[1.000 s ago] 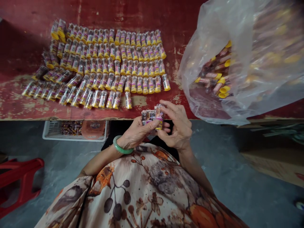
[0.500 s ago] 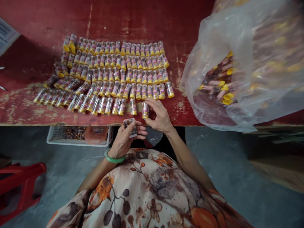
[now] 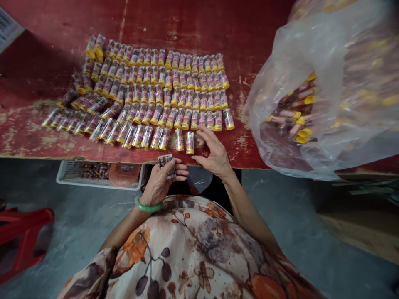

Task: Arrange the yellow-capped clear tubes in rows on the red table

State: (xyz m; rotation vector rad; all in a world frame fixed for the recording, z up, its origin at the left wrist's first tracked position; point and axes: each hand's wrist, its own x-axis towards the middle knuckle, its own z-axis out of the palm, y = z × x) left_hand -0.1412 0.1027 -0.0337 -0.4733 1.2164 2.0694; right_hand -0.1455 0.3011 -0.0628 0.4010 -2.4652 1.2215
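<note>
My left hand (image 3: 164,176), with a green bangle at the wrist, pinches a small stack of printed labels (image 3: 166,162) just off the table's front edge. My right hand (image 3: 215,154) is open, thumb and fingers apart, beside a small clear tube with a yellow cap (image 3: 190,143) lying at the end of the front row. A narrow gap parts this tube from its neighbour (image 3: 179,140) on the left. Several rows of similar labelled tubes (image 3: 146,97) lie side by side behind, yellow ends toward me.
On the right of the worn red table (image 3: 187,25) sits a large clear plastic bag (image 3: 264,137) of yellow-capped tubes. Under the front edge is a white basket (image 3: 67,176) of small items. A red stool (image 3: 26,241) stands at lower left.
My right hand has opened and drawn slightly right, off the front-row tube. That tube now lies closer to its left neighbour. The camera view has shifted a little.
</note>
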